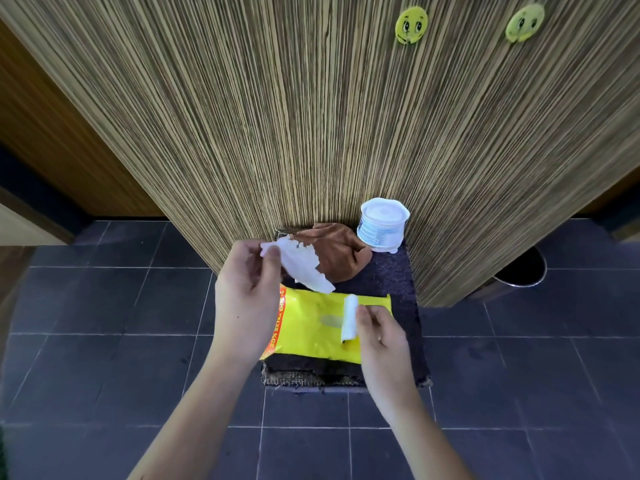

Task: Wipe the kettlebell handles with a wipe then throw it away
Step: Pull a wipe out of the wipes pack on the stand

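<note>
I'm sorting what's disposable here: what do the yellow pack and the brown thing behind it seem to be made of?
The yellow wipes pack looks like thin glossy plastic film: it wrinkles and shows bright glare spots. The brown cloth looks like soft matte fabric, possibly microfibre, lying in loose rumpled folds.

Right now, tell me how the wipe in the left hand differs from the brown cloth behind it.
The wipe is white and thin; the brown cloth looks thicker. The wipe hangs pinched in the left hand, above the yellow wipe pack; the brown cloth lies crumpled on the dark mat, untouched. The wipe's edge looks ragged; the brown cloth sits bunched in folds. Both are soft, pliable sheets.
</note>
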A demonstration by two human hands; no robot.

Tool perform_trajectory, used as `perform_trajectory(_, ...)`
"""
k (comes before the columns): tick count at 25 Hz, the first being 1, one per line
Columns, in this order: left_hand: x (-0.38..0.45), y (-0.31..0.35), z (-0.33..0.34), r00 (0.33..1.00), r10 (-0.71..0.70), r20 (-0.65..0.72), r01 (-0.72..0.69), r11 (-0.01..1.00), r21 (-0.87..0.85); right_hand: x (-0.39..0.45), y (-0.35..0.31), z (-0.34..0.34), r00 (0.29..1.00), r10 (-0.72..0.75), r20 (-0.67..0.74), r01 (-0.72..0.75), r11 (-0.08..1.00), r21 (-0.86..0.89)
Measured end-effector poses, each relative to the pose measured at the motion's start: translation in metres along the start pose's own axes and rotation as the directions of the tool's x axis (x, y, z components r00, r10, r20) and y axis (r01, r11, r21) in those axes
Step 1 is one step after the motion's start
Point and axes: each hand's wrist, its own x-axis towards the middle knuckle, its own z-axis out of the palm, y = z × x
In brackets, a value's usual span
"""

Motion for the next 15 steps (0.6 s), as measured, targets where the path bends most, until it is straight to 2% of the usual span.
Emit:
perform_trajectory(2,-0.003,0.002,-0.001,0.999,-0.039,0.003,0.039,0.998,-0.045,-0.004,0.007,0.01,0.989,-0.055,0.135,0.075,0.985,-0.152)
perform_trajectory(3,-0.004,0.003,-0.001,0.998,-0.07,0.003,0.07,0.994,-0.078,-0.006,0.015,0.015,0.975,-0.097,0.201,0.157,0.939,-0.305)
perform_trajectory(5,-0.008,0.005,0.0,0.99,-0.138,0.016,0.138,0.976,-0.168,-0.01,0.036,0.024,0.919,-0.202,0.339,0.382,0.672,-0.634)
perform_trajectory(6,-0.009,0.006,0.001,0.986,-0.167,0.022,0.168,0.966,-0.198,-0.012,0.043,0.026,0.896,-0.224,0.384,0.441,0.553,-0.707)
perform_trajectory(7,-0.011,0.006,0.002,0.981,-0.191,0.023,0.192,0.957,-0.216,-0.014,0.044,0.028,0.888,-0.213,0.408,0.458,0.496,-0.738)
perform_trajectory(8,-0.012,0.008,0.004,0.977,-0.211,0.024,0.211,0.951,-0.228,-0.014,0.041,0.027,0.887,-0.187,0.422,0.456,0.485,-0.746)
perform_trajectory(11,-0.018,0.016,0.009,0.968,-0.244,0.057,0.25,0.934,-0.256,-0.011,0.027,0.017,0.894,-0.092,0.438,0.411,0.553,-0.725)
perform_trajectory(15,-0.026,0.04,0.024,0.937,-0.297,0.184,0.344,0.873,-0.345,-0.021,-0.007,-0.026,0.941,-0.083,0.329,0.291,0.695,-0.657)
